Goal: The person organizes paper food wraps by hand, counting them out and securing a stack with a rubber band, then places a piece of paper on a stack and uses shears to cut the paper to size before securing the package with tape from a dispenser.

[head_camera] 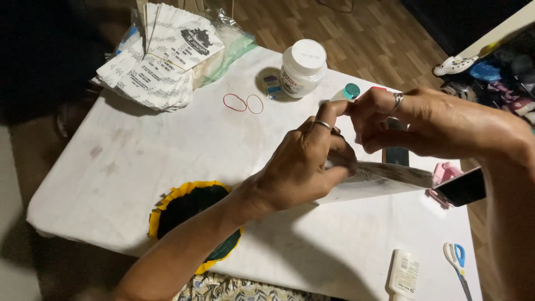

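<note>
The left hand (pixel 304 167) was clamped on a folded sheet of paper (pixel 384 181), fingers curled over its near end, the forefinger raised and ringed; the right hand (pixel 390 125) met it above the sheet, its fingertips pinched together against the left forefinger, though what they pinched was too small to tell; the paper ran out sideways beneath the right hand, lifted off the white table (pixel 167 167).

Beyond the hands stood a white lidded jar (pixel 302 68), a small tub (pixel 271 83) just beside it, and a small bottle with a teal cap (pixel 348 92) close behind the left forefinger; two rubber bands (pixel 243 103) lay on the table further off from the left hand, and past them a stack of printed paper bags (pixel 161 58) in a clear plastic wrap.

Under the left forearm lay a round black mat with a yellow rim (pixel 192 214); beneath the right wrist a dark phone (pixel 462 188) leaned on a pink stand (pixel 444 174); nearer the person than the right hand lay a white glue bottle (pixel 404 274) and blue-handled scissors (pixel 457 262).
</note>
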